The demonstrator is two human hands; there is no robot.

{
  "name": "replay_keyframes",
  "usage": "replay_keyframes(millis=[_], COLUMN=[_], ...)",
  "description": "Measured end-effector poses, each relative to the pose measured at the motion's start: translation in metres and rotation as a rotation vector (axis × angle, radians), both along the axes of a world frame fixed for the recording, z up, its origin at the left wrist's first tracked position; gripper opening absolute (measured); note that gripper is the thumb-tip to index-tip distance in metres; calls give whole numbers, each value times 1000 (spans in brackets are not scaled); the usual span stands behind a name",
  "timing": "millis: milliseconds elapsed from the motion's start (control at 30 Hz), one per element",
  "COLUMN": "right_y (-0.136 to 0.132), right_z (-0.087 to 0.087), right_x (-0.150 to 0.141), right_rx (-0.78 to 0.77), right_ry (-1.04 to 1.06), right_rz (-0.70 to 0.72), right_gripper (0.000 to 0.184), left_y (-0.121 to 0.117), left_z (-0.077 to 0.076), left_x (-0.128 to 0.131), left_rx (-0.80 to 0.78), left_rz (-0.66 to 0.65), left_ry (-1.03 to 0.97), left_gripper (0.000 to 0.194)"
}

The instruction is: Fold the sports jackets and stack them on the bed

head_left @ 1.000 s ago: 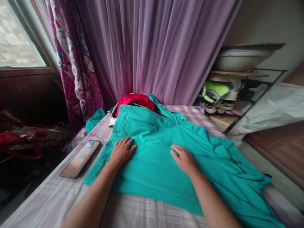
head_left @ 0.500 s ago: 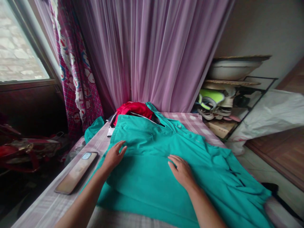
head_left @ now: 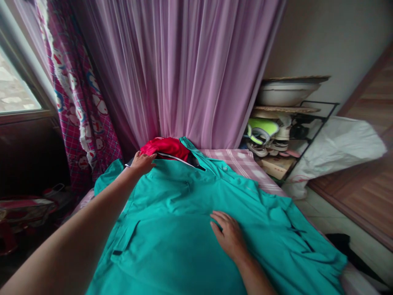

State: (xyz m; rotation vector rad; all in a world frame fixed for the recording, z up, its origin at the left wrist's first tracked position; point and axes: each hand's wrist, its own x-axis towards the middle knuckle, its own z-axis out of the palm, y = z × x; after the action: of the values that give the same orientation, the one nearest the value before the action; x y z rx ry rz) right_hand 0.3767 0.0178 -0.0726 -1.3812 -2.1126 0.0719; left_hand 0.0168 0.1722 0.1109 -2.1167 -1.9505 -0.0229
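A teal jacket (head_left: 184, 237) lies spread over the checked bedsheet, its zipped chest pocket and a side pocket showing. My left hand (head_left: 141, 162) reaches to the jacket's far left edge, fingers apart, beside a bunched red garment (head_left: 166, 147). Whether its fingertips touch cloth, I cannot tell. On the middle of the jacket rests my right hand (head_left: 227, 233), open, palm down, with fingers stretched out. A teal sleeve (head_left: 107, 174) hangs at the bed's left side, partly behind my left arm.
Purple curtains (head_left: 184, 73) hang behind the bed, with a patterned curtain (head_left: 80, 102) at the left. To the right stands a rack holding shoes (head_left: 260, 149) and a white basin (head_left: 287, 93). A white plastic bag (head_left: 344, 143) hangs by it. Checked sheet (head_left: 236, 164) shows at the far right.
My left hand lifted off the jacket's left part and moved forward to its far edge. The right hand stays on the jacket. The phone at the left is no longer visible.
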Motion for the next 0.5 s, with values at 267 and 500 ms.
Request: replay_keyframes(millis=[267, 500], right_y=[1, -10], right_z=[4, 27], right_x=[-2, -14], right_rx=[150, 392], right_ry=[149, -10], right_rz=[-104, -135], right_gripper=[41, 62], left_y=[-67, -186], left_z=[9, -39], left_x=[3, 57], left_rx=[26, -456], left_rz=[-380, -495], left_ry=[-63, -92], left_gripper=[25, 21])
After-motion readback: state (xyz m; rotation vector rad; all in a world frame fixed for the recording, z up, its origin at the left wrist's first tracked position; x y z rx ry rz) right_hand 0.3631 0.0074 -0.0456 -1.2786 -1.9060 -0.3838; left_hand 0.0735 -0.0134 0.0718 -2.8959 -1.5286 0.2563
